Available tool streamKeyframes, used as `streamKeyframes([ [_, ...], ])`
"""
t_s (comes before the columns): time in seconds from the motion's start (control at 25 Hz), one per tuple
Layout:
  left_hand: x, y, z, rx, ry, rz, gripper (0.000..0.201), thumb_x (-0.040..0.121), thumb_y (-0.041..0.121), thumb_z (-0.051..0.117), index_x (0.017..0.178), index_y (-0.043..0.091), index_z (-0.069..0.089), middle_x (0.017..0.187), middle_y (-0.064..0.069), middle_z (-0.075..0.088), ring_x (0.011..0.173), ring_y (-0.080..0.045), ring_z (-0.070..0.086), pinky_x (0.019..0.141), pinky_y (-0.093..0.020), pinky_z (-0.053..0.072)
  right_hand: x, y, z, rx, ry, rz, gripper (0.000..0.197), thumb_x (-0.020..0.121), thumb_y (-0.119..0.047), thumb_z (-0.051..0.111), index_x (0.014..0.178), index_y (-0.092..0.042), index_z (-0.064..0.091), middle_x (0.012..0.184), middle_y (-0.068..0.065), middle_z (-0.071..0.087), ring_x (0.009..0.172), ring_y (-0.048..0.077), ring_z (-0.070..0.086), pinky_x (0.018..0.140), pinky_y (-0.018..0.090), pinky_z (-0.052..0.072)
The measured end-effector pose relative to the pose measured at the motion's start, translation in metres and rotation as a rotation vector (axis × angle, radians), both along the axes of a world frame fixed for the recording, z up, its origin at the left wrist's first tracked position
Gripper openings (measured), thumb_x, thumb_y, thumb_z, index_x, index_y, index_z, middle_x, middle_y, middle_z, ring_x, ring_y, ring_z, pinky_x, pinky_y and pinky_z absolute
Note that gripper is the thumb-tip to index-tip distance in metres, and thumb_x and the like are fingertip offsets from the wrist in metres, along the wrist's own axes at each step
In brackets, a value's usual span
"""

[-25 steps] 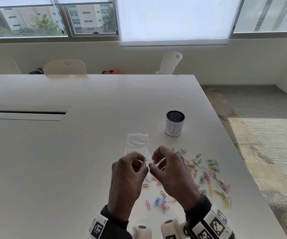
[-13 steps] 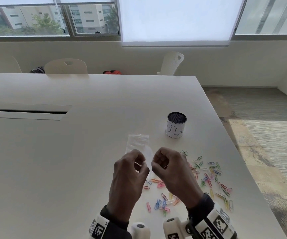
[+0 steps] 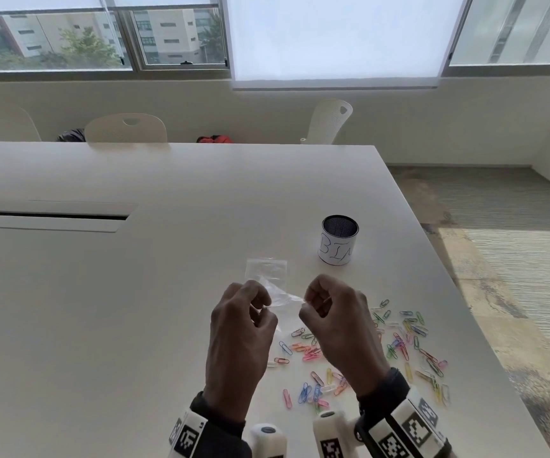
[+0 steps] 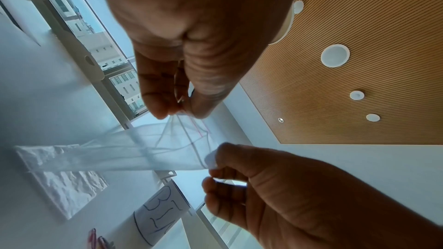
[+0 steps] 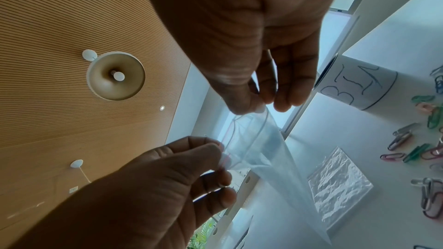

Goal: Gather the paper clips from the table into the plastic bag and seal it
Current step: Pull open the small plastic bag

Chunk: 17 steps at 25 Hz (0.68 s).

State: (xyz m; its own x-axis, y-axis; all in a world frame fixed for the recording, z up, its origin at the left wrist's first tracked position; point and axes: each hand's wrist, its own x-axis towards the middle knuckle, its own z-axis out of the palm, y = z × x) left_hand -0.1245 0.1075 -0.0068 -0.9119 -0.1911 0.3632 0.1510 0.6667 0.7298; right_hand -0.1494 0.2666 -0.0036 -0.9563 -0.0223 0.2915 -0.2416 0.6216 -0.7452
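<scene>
A clear plastic zip bag hangs just above the white table, held at its mouth by both hands. My left hand pinches the left rim between thumb and fingers. My right hand pinches the right rim. The left wrist view shows the bag stretched between the left hand and the right hand. In the right wrist view the bag droops toward the table. Several coloured paper clips lie scattered to the right of and below my hands.
A second clear bag lies flat and crinkled on the table beyond my hands. A mesh cup labelled BIN stands to the back right. The table's right edge runs close to the clips. Chairs stand at the far side.
My hands have drawn a little apart, pulling the bag's mouth taut between them. The clips and the cup have not moved.
</scene>
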Motion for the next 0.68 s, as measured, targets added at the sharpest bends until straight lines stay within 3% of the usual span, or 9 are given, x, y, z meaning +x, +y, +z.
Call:
streamKeyframes([
  [0.08,0.0003,-0.0012,0.0024,0.018,0.006,0.005,0.027,0.087,-0.003,0.08,0.085,0.02,0.066,0.087,0.007,0.064,0.071,-0.004,0.066,0.066,-0.007,0.052,0.0012,0.001,0.0011,-0.013,-0.019,-0.007,0.014,0.089,-0.024,0.077,0.087,-0.025,0.063,0.076,-0.009,0.067,0.068,0.005,0.068,0.065,0.028,0.062],
  [0.2,0.0002,0.0002,0.0029,0.037,0.027,0.002,0.025,0.087,-0.002,0.082,0.086,0.018,0.067,0.085,0.008,0.065,0.073,-0.004,0.067,0.067,-0.009,0.054,0.006,-0.0038,0.0021,-0.017,-0.125,0.064,0.026,0.088,-0.033,0.078,0.1,-0.025,0.057,0.08,-0.007,0.066,0.067,0.007,0.067,0.062,0.027,0.061],
  [0.36,-0.0018,-0.0002,0.0004,-0.001,0.049,0.015,0.028,0.084,-0.005,0.082,0.084,0.018,0.066,0.083,0.007,0.063,0.071,-0.006,0.065,0.069,-0.014,0.055,0.006,-0.0052,-0.0023,0.015,-0.155,0.048,0.023,0.088,-0.015,0.072,0.094,-0.024,0.052,0.067,-0.007,0.054,0.055,0.004,0.047,0.052,0.021,0.046],
  [0.44,-0.0022,-0.0008,-0.0014,-0.021,0.054,0.004,0.03,0.084,-0.006,0.082,0.083,0.019,0.065,0.082,0.009,0.062,0.069,-0.006,0.064,0.069,-0.019,0.056,0.0048,-0.0051,-0.0019,0.048,-0.135,0.017,0.02,0.088,-0.019,0.07,0.095,-0.025,0.052,0.071,-0.007,0.056,0.059,0.006,0.049,0.054,0.021,0.044],
  [0.52,-0.0022,-0.0005,-0.0042,-0.022,0.047,-0.043,0.032,0.084,-0.006,0.082,0.084,0.021,0.065,0.083,0.011,0.062,0.071,-0.007,0.064,0.068,-0.019,0.056,0.0034,-0.0061,-0.0021,0.067,-0.109,-0.001,0.02,0.089,-0.027,0.071,0.096,-0.027,0.052,0.078,-0.007,0.059,0.066,0.009,0.056,0.059,0.025,0.05],
  [0.68,-0.0018,-0.0048,-0.0048,-0.032,0.048,-0.057,0.031,0.083,-0.006,0.082,0.083,0.021,0.066,0.083,0.011,0.062,0.071,-0.006,0.063,0.066,-0.01,0.051,-0.0024,-0.0029,-0.0024,0.046,-0.108,-0.021,0.021,0.087,-0.012,0.073,0.089,-0.023,0.055,0.074,-0.004,0.061,0.064,0.01,0.056,0.057,0.026,0.051],
])
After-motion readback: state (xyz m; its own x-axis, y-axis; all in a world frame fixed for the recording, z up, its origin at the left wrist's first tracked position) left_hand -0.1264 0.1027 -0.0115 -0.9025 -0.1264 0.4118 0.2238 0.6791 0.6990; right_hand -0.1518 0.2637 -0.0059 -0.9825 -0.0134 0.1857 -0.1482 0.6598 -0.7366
